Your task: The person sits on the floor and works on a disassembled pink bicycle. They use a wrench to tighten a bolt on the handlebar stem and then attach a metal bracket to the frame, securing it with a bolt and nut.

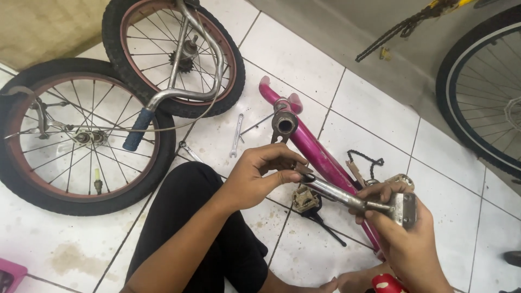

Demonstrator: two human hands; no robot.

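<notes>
White tiled floor (304,59), stained in spots, grey wall base along the top edge. Person sits on it, black-trousered knee (195,217) up in the middle of the view

Metal crank arm (347,198) held over the floor between both hands, just in front of the knee, angled down to the right. Right hand (404,239) closed around its lower end, fingers wrapped at the blocky metal pedal (404,209) fitted there. Left hand (258,176) pinches the upper tip of the arm, thumb and fingers closed on a small dark ring-like part; can't tell exactly what that part is

Directly under the arm: pink bike frame (315,149) lying flat, open bottom-bracket shell (284,123) facing up. Second pedal (305,199) on the tiles beside the frame, dark tool under it. Loose chain (364,159) just right of the frame

Further out: spanner (236,135) on the floor left of the shell. Two small wheels with red rims, one at left (81,135), one at top (173,54), overlapping. Chrome handlebar with blue grip (138,129) lies across them. Larger wheel (480,81) at the right edge, well apart. Pink object (10,274) in the bottom left corner, red-and-white item (388,284) at the bottom edge
</notes>
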